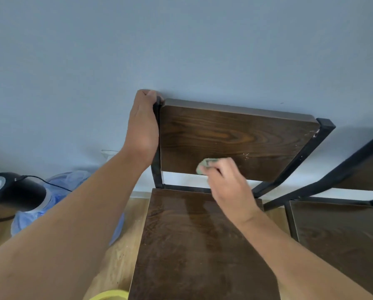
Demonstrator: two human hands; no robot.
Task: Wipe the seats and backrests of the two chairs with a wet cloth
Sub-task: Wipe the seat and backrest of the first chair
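Observation:
A dark wood chair with a black metal frame stands against the blue wall. Its backrest [235, 135] faces me and its seat [194, 245] shines wet. My left hand [143, 126] grips the backrest's upper left frame post. My right hand [231, 185] presses a small crumpled green cloth [204, 166] against the lower middle of the backrest. White specks show on the backrest's right side. A second chair of the same kind stands at the right, with its seat [343, 234] and part of its backrest frame [354, 161] in view.
On the wooden floor at the left stands a blue water bottle [60, 191] with a black pump [14, 191] on top and a cable. A yellow rim [109, 295] shows at the bottom edge. The wall is right behind both chairs.

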